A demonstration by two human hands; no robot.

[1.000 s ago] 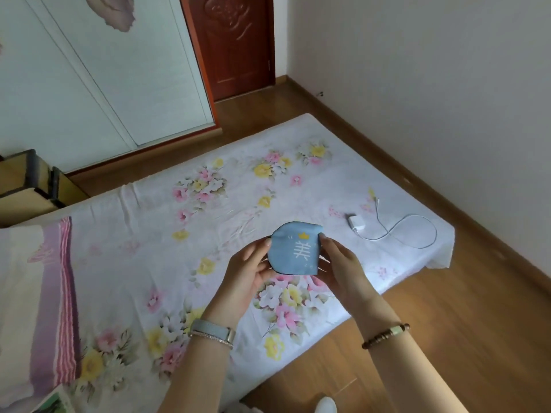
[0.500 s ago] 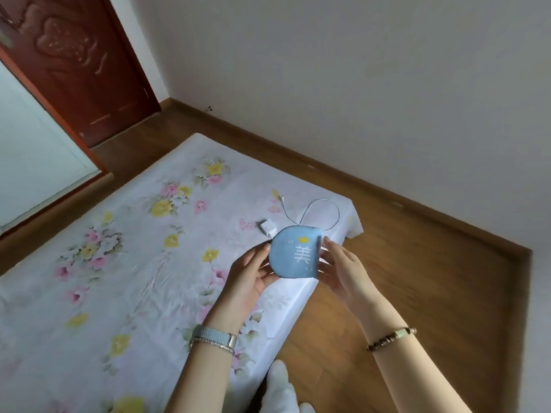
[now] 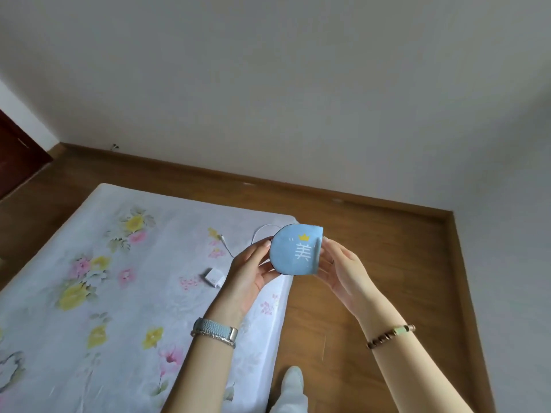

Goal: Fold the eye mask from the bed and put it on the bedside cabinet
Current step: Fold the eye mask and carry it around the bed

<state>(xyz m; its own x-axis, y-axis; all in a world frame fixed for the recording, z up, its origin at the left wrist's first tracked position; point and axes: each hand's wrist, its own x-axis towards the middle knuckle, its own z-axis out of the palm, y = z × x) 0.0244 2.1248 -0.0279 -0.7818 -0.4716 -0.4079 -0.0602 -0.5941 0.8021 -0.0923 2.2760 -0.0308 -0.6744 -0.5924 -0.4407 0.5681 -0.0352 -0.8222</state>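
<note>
**Folded eye mask held up over the bed's corner**

Holding a blue eye mask (image 3: 295, 251), folded in half into a rounded shape, in the air between both hands, above the near corner of the bed (image 3: 125, 263) and the wooden floor (image 3: 387, 248) beside it. Showing on the upturned face of the mask: a small yellow crown and a white character below it. Pinching the left edge of the mask with the left hand (image 3: 249, 274), thumb on top and fingers curled underneath. Gripping the right, folded edge with the right hand (image 3: 343, 269), fingertips (image 3: 323, 241) touching the top corner and the palm turned inward, open behind the fabric. Wearing a woven grey-blue band (image 3: 214, 330) with a thin silver bangle on the left wrist, and a bead bracelet (image 3: 390, 336) on the right. Lying on the flowered white sheet, just beside the left hand: a small white charger plug (image 3: 214, 277), with its thin white cable (image 3: 238, 242) looping toward the mask and partly hidden behind it. Filling the upper half of the view: a plain pale wall (image 3: 268, 84) meeting a wooden skirting board. Peeking in at the left edge: part of a dark red door (image 3: 15, 156). Standing on the floor at the bottom edge, beside the bed: a foot in a pale slipper (image 3: 293, 380).
</note>
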